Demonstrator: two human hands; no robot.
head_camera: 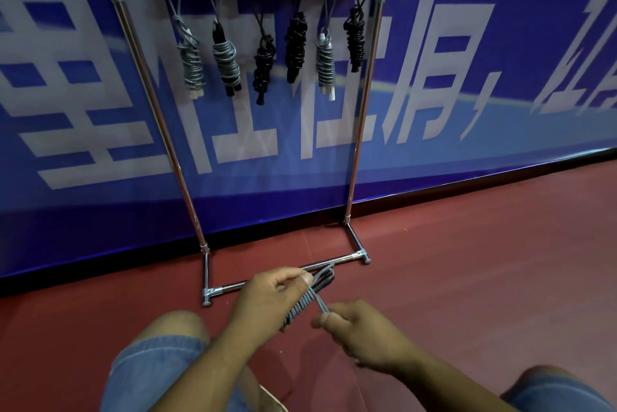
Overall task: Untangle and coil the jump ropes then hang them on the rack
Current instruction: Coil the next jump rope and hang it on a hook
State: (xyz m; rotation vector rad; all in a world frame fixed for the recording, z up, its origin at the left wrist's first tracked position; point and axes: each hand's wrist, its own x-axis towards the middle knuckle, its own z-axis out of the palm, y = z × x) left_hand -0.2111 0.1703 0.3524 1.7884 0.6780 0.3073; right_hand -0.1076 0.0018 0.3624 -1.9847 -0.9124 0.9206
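Glossy chrome metal rack (354, 158), matt red floor (467, 261), denim cloth shorts (157, 365).

You are wearing faded blue denim shorts (157, 368). On your side of the rack (340, 259), off its left foot, one leg of them is ending in a puckered, gathered hem right at your bare left knee (177, 325). The other leg is showing as a darker blue patch well off the rack's right foot, beside your bare right knee (547, 375). Your forearms (207, 365) are showing bare, as are your left hand (267, 298) and right hand (360, 331).
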